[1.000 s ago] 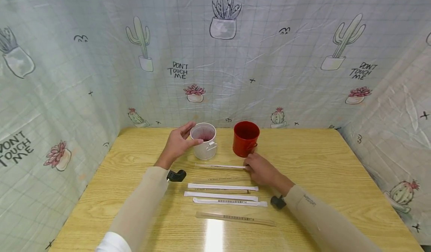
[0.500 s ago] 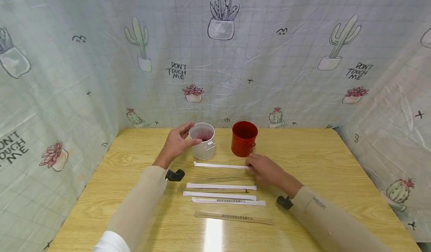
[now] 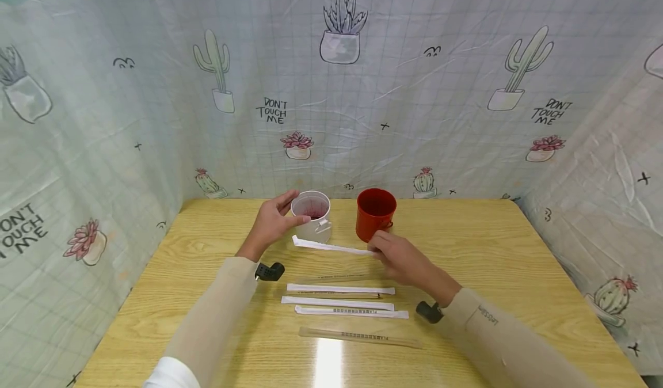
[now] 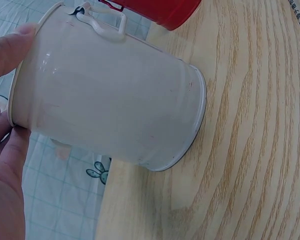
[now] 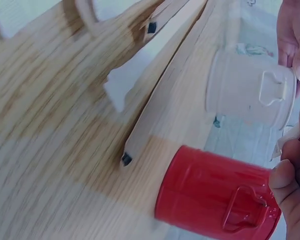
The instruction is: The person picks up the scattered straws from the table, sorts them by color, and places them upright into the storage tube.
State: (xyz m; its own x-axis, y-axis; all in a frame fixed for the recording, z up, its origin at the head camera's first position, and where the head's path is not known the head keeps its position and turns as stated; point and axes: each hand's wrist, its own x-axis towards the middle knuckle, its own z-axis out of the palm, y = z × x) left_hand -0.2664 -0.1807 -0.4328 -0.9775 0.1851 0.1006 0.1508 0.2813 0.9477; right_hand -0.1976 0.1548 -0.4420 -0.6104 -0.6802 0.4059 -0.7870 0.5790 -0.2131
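Note:
My left hand (image 3: 270, 222) grips the rim of a small white metal bucket (image 4: 110, 90) that stands upright on the table. The thumb is at the near side of the rim and the fingers at the far side. My right hand (image 3: 409, 259) pinches one end of a white paper-wrapped straw (image 3: 331, 246), just in front of a red bucket (image 3: 369, 225). The straw's free end rises towards the left, in front of the white bucket. In the right wrist view only a bit of white paper (image 5: 288, 139) shows between my fingertips.
Several wrapped straws lie crosswise on the wooden table (image 3: 181, 273), among them white ones (image 3: 339, 303) and clear brownish ones (image 3: 362, 336). Behind the table hangs a cactus-print curtain (image 3: 404, 88). The red bucket's wire handle (image 5: 240, 207) hangs at its side.
The straw in my right hand has lifted off the table, its left end tilting up, and has moved slightly left. My left hand stays on the white bucket.

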